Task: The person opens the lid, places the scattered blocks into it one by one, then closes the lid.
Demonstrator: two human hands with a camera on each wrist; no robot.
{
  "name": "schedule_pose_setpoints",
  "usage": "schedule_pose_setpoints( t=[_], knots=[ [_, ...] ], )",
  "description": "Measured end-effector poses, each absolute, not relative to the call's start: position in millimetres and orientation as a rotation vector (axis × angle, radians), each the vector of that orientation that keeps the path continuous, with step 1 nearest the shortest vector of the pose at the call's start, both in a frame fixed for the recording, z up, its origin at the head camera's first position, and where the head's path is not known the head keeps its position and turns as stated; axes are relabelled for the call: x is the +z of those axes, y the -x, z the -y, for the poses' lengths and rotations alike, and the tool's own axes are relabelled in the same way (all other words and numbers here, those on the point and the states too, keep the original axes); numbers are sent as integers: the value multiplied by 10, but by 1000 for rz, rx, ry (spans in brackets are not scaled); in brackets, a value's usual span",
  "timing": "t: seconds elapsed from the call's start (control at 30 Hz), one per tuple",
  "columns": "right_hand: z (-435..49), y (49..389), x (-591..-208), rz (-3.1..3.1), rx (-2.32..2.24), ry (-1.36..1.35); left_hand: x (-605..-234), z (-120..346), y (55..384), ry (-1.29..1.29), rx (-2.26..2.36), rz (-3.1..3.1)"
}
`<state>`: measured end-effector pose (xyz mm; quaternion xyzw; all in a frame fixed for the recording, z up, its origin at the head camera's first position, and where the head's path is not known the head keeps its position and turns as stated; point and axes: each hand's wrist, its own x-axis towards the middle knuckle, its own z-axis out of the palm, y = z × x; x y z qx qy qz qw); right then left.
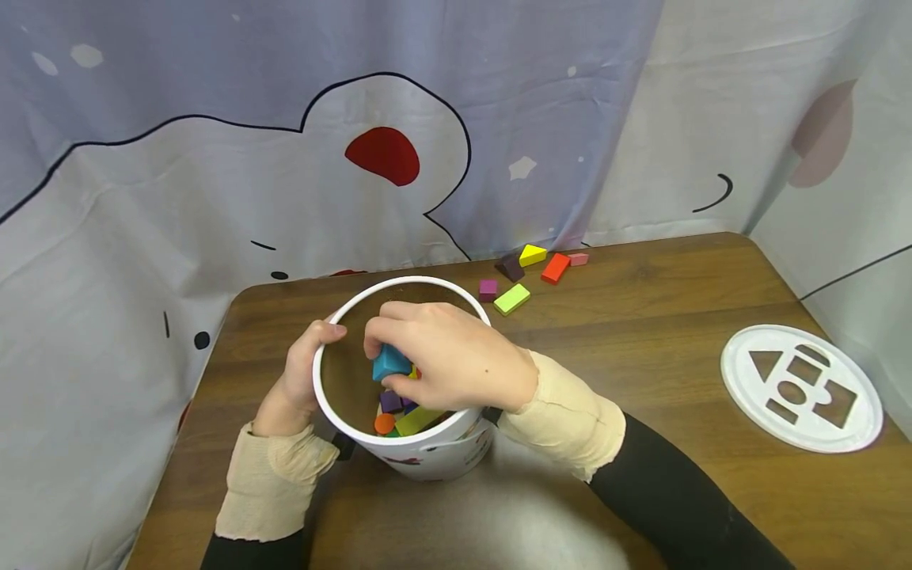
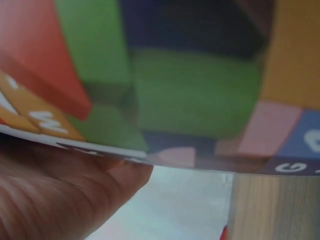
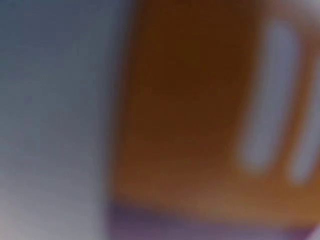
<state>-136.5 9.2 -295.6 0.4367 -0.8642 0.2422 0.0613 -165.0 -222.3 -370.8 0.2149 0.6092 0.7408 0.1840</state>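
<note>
Block [image 1: 389,366], blue, seen within the mouth of the bucket [image 1: 442,463], pinched between fingers [image 1: 374,339] and thumb of the right hand [image 1: 450,356]; rim [image 1: 318,384] gripped by the left hand [image 1: 301,368], thumb over the edge. Judged light, stiff, smooth and hardly fragile; best taken across opposite flat faces, as a corner hold could be lost.

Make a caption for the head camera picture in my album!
Left hand on a white bucket, right hand gripping a blue block over more blocks.
</note>
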Motion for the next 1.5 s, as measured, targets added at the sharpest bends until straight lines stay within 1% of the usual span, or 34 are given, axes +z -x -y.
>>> schedule_pose_setpoints(
  t=[0.5,0.77,1.13,1.5],
  knots=[
    [-6,1358,-2973,2898,440,-1269,-3734,2251,1617,-519,2144,-1748],
    [-17,1312,-2970,2927,191,-1251,-3731,2244,1634,-536,2118,-1733],
    [-42,1296,-3001,2745,347,-1264,-3729,2241,1621,-557,2113,-1739],
    [-102,1284,-3013,2660,560,-1195,-3718,2239,1627,-595,2099,-1703]
  ],
)
